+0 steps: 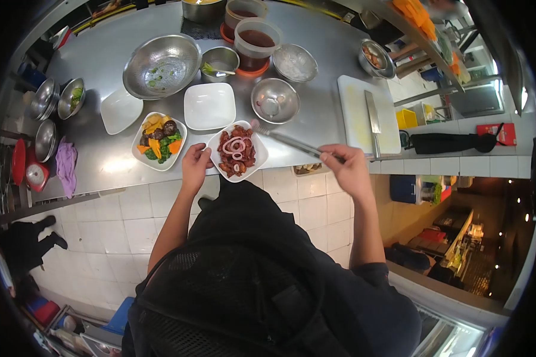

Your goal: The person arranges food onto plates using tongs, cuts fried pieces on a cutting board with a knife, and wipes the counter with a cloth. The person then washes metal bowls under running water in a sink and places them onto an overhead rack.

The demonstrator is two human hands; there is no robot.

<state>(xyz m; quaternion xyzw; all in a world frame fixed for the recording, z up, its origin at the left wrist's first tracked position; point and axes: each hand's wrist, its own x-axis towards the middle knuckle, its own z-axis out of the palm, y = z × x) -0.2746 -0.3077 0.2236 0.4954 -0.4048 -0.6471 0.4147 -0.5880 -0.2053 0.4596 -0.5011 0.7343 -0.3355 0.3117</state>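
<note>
Tongs (293, 143) are grasped in the right hand (348, 168); the likely fragile plate (261, 154) is best held by its rim, touched by the left hand (195, 166), grasp unclear.

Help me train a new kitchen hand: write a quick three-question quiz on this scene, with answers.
1. Which tool is in the person's right hand?
2. True or false: the left hand is holding the knife.
3. Of the four white plates, how many carry food?

Key:
1. Metal tongs.
2. False; it lies on the cutting board.
3. Two: one with browned pieces topped with rings, one with mixed vegetables.
</note>
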